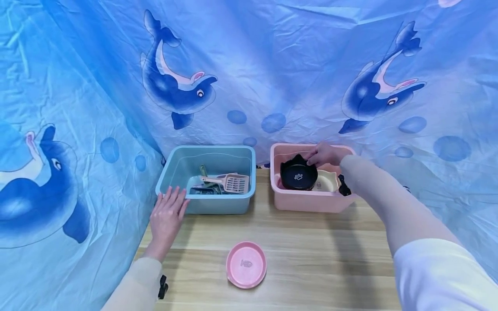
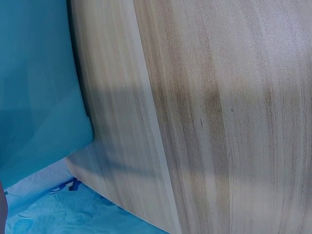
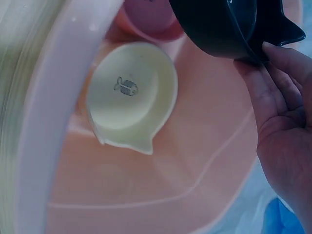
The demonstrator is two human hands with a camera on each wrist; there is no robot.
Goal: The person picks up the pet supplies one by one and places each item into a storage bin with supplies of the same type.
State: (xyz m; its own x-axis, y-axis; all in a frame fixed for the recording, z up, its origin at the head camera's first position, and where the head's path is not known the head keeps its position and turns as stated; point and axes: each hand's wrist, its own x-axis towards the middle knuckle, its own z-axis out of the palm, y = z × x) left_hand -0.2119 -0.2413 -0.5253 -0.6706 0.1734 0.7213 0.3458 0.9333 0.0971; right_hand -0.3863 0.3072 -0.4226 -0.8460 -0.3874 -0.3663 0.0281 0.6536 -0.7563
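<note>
In the head view my right hand (image 1: pixel 325 154) pinches the rim of a black cat-ear bowl (image 1: pixel 298 176) with a paw print inside. The bowl is over the pink bin (image 1: pixel 311 202); in the right wrist view thumb and fingers grip its edge (image 3: pixel 219 29). Below it in the bin lies a cream cat-ear bowl (image 3: pixel 131 92) with a fish print, beside a pink bowl (image 3: pixel 151 19) partly cut off by the frame. My left hand (image 1: pixel 167 218) rests with extended fingers on the front left rim of the blue bin (image 1: pixel 218 206).
A round pink dish (image 1: pixel 246 264) with a fish print lies on the wooden table (image 1: pixel 303 259). Inside the blue bin are a pale pink slotted litter scoop (image 1: pixel 235 183) and other items, partly overlapping. A blue dolphin-print curtain (image 1: pixel 272 77) hangs behind and at the sides.
</note>
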